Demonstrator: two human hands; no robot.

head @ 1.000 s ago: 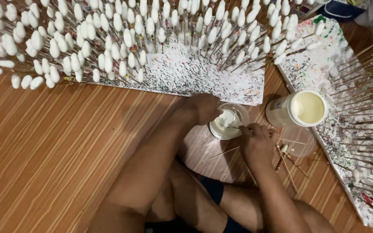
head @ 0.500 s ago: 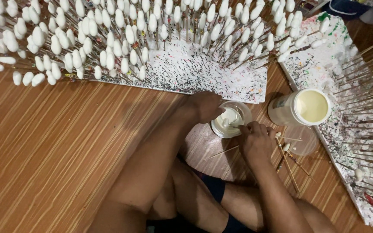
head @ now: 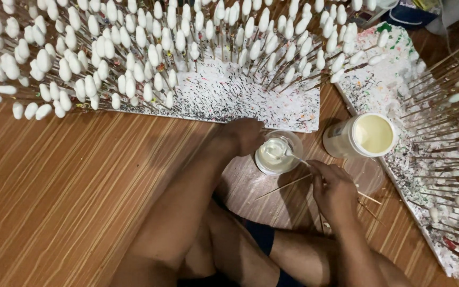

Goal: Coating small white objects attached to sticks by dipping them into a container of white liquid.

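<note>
View: seen from above, looking down at a person sitting on a wooden floor, bare legs folded beneath the camera.

Left hand: the left hand reaches forward and curls around the near-left side of a small clear cup, fingers closed against its wall, steadying it upright on the floor.

Right hand: the right hand sits just right of the cup, fingers pinched narrowly on a thin wooden stick. The stick slants up and to the left, its tip inside the cup.

Cup contents: a white liquid or paste fills the bottom of the cup; the stick's tip appears coated in white, though it is too small to be certain.

Jar: a white jar with its mouth open stands just right of the cup, showing pale cream contents. It rests near the edge of the right-hand board.

Loose sticks: several bare sticks lie flat on the floor between the cup and the right hand, and more under the wrist.

Far board: a white foam board, speckled with dark and coloured dots, lies beyond the cup. Many upright sticks topped with white oval blobs stand in it, in crowded rows.

Right board: a second speckled board runs along the right side, holding more white-tipped sticks that lean inward.
</note>
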